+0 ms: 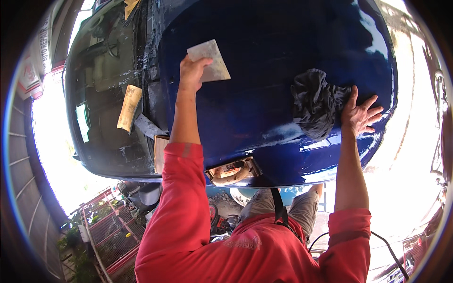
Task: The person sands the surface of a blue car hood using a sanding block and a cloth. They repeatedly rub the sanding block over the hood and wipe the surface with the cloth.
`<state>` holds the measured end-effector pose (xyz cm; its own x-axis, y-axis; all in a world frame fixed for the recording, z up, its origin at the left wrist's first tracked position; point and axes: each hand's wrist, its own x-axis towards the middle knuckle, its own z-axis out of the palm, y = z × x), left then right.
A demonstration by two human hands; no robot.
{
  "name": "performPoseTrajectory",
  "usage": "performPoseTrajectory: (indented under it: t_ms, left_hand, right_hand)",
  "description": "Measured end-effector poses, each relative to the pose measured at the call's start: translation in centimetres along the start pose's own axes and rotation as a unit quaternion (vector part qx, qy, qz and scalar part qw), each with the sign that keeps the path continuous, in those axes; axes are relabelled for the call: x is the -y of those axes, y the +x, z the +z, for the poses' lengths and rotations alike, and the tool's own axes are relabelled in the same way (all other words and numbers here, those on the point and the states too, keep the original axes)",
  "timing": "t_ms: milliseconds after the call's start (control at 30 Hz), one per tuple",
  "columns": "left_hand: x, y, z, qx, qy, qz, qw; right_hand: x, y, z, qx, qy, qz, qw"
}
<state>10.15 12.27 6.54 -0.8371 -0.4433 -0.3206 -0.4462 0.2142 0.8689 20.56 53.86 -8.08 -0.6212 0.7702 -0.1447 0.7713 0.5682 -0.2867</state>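
Note:
My left hand (192, 71) grips a pale grey, stained, four-sided sheet (212, 62) between thumb and fingers, over the dark blue car hood (245, 108). I cannot make out what the sheet is made of. My right hand (360, 113) rests on the hood's right part, fingers spread. Beside its thumb lies a crumpled black cloth (315, 104), close to or touching the thumb. Along the hood's near edge sits a worn tool with a curved, light brown handle (232, 176), which neither hand touches.
Left of the hood is the windshield (101, 146), with a curled tan paper sheet (129, 108) on it. A grey strip (149, 126) and a brown flat-sided piece (160, 153) lie near the windshield's base. A red metal mesh rack (113, 231) stands at lower left.

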Motion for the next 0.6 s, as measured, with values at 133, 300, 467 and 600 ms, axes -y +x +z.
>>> performPoseTrajectory:
  t_ms: [133, 300, 467, 600]
  left_hand:
    - [-1.0, 1.4, 8.5, 0.158, 0.112, 0.136, 0.972]
    - [2.3, -3.3, 21.3, 0.241, 0.192, 0.302, 0.902]
    - [7.5, -9.8, 10.7, 0.118, -0.003, 0.103, 0.988]
    - [12.2, -15.3, -9.3, -0.108, -0.100, -0.062, 0.987]
  right_hand:
    - [-0.2, 0.0, 0.2, -0.007, 0.006, -0.006, 1.000]
    - [-0.2, 0.1, 0.5, -0.020, 0.014, -0.001, 1.000]
    - [-0.3, 0.2, 0.5, -0.019, 0.027, -0.009, 0.999]
    - [-0.7, 0.2, 0.3, -0.015, 0.013, -0.012, 1.000]
